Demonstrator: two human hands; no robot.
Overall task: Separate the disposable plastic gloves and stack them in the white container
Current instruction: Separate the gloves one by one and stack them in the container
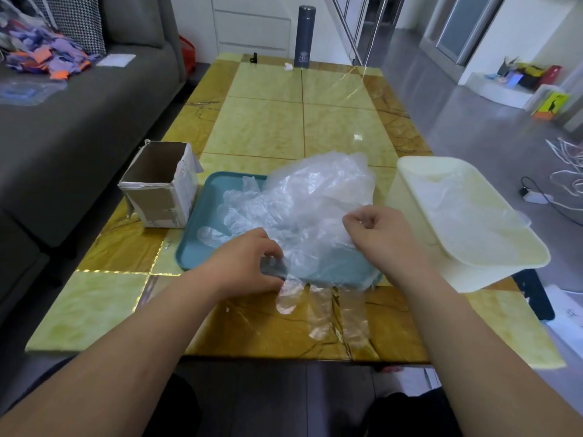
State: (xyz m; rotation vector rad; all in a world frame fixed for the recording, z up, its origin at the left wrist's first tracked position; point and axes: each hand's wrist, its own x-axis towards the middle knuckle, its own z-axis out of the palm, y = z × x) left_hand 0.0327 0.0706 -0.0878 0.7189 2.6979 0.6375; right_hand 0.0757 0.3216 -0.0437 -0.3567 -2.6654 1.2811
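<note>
Clear plastic gloves [315, 197] heaped on teal rectangular tray [195, 257], frame centre; left hand [246, 263] pinching film at heap's lower edge; right hand [378, 234] gripping film higher, fingers curled; white rectangular plastic container [467, 279] at right.

Yellow marble table [268, 127], teal tray [192, 247], white container [410, 167], cardboard box [157, 200]

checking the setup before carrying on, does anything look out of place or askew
The white container overhangs the table at its right edge, so it could tip. Glove fingers trail off the teal tray onto the table.
</note>
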